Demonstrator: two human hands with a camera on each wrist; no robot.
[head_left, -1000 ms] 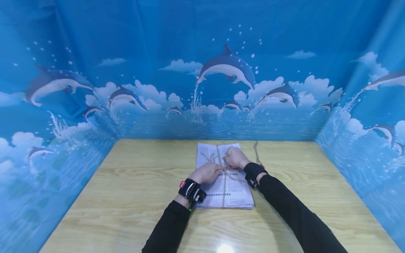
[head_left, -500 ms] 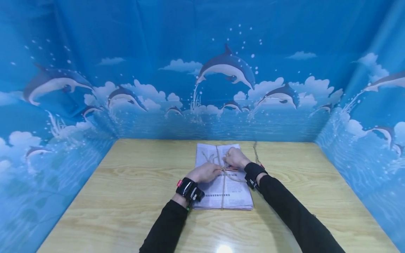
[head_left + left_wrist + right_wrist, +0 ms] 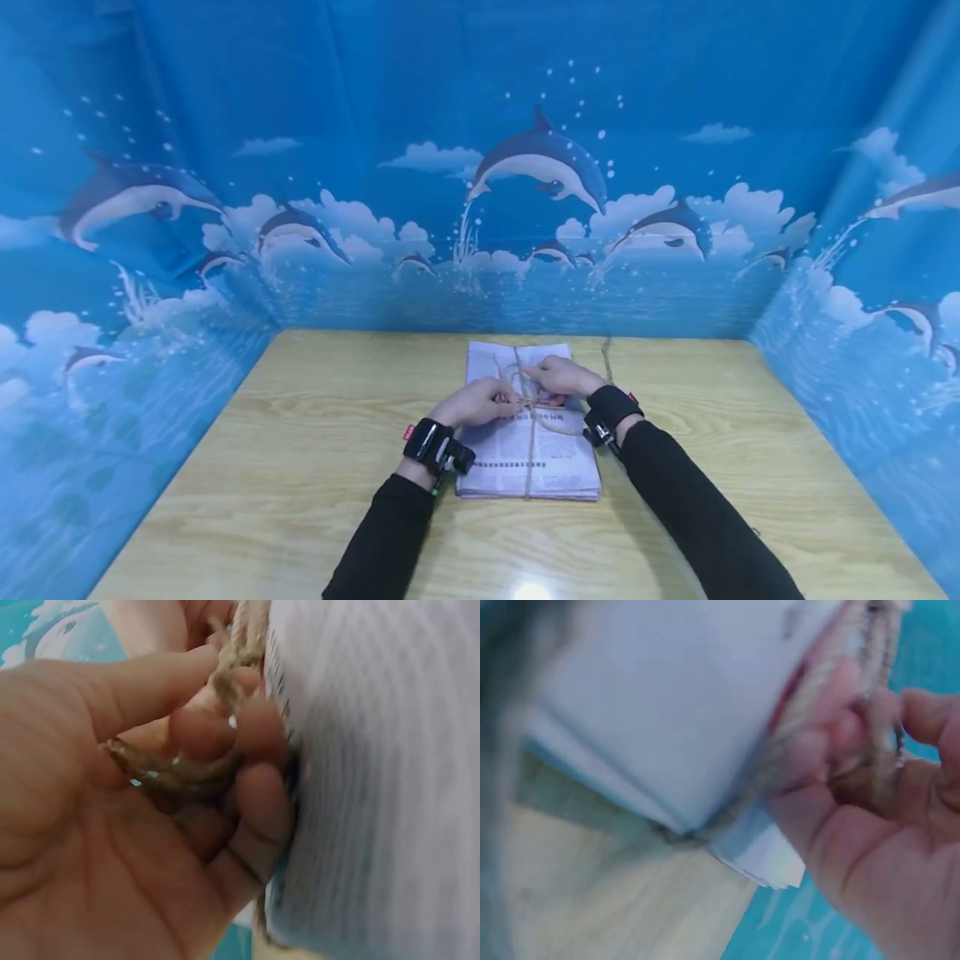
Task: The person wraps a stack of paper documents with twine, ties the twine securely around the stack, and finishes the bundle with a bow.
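Note:
A stack of newspapers [image 3: 562,475] lies on the table, with twine [image 3: 532,454] running lengthwise over it and a knot [image 3: 527,403] near its upper middle. Just left of the knot, my left hand [image 3: 474,402] holds twine; in the left wrist view a brown loop of twine [image 3: 180,780] passes through its curled fingers, close against the paper. On the other side my right hand [image 3: 567,377] curls its fingers around strands of twine [image 3: 881,750], seen in the right wrist view. A thin twine loop stands up between both hands.
A loose length of twine [image 3: 607,358] lies on the wooden table [image 3: 337,392] right of the stack, partly behind the right wrist. A blue curtain [image 3: 375,208] printed with dolphins hangs along the back and both sides.
The left hand has shifted slightly left with its fingers raised. My right hand has turned from a tight fist to thumb and finger reaching left toward the knot. A twine loop now shows between them.

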